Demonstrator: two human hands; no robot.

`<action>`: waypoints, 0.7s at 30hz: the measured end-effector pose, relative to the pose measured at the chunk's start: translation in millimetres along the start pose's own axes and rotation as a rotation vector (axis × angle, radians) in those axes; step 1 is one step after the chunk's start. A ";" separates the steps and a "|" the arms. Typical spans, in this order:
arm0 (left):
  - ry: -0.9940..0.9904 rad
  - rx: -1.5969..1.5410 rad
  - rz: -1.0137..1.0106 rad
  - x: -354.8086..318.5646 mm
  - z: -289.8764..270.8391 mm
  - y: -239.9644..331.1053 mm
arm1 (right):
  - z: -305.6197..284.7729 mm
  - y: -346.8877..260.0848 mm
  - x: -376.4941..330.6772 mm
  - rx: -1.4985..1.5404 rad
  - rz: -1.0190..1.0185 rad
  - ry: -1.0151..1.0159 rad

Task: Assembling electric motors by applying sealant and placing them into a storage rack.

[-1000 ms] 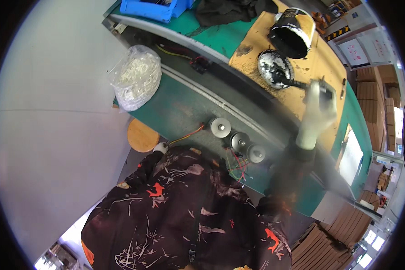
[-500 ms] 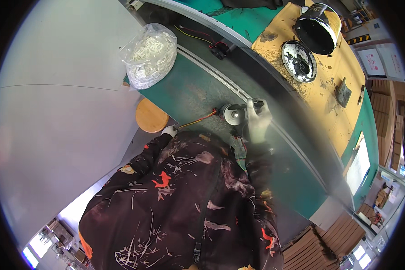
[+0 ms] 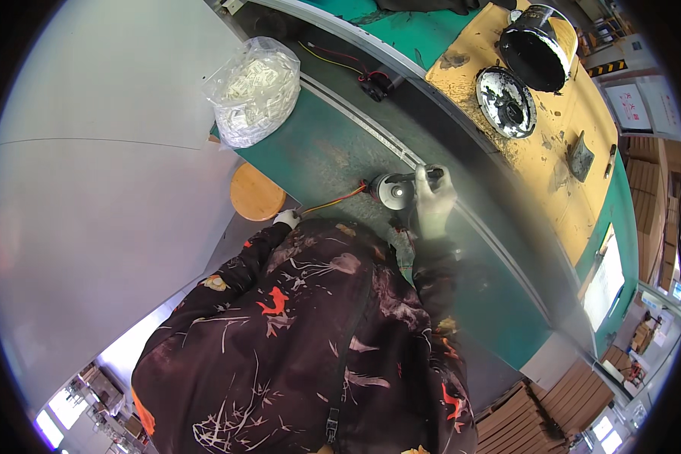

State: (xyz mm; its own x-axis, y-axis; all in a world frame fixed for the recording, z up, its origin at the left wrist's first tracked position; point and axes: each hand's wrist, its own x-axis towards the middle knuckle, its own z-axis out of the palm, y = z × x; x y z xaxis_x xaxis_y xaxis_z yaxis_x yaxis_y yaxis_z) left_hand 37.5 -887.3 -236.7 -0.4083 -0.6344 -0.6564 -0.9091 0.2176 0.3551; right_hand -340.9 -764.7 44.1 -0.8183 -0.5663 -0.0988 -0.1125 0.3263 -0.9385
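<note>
A small motor (image 3: 395,194) with a silver face and a round hub rests on the green work surface (image 3: 280,163), just in front of my body. Red, yellow and black wires (image 3: 333,202) run from its left side to my left hand (image 3: 287,219), whose white-gloved fingers close on their end. My right hand (image 3: 434,203), gloved in white, is at the motor's right. Its fingers pinch a dark, rod-like piece (image 3: 434,173) that reaches over the motor's upper edge; its exact kind is hard to make out.
A clear bag of small pale pieces (image 3: 256,94) lies at the far left, above a round wooden stool (image 3: 256,192). Another motor with wires (image 3: 373,85) sits farther back. Beyond a metal rail (image 3: 356,113), a tipped paint-smeared bucket (image 3: 537,53) and its lid (image 3: 506,103) lie on cardboard.
</note>
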 end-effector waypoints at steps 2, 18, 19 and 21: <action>0.020 -0.026 -0.011 0.6 5.4 -5.4 | 0.1 -4.6 -1.6 -0.008 -0.037 -0.010; -0.001 -0.109 -0.003 14.7 27.5 -31.4 | -113.1 -147.8 29.2 0.232 -0.508 0.378; 0.004 -0.114 -0.020 10.2 29.8 -39.8 | -111.0 -167.7 43.6 0.149 -0.438 0.578; -0.012 -0.087 -0.026 15.8 26.0 -29.8 | -125.5 -179.6 62.5 0.091 -0.480 0.522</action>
State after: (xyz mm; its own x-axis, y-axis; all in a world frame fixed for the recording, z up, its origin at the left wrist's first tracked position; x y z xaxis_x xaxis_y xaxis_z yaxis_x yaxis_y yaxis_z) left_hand 56.0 -884.5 -275.0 -0.3863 -0.6296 -0.6741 -0.9089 0.1356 0.3943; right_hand -442.5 -763.8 248.0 -0.8559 -0.1878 0.4817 -0.4988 0.0544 -0.8650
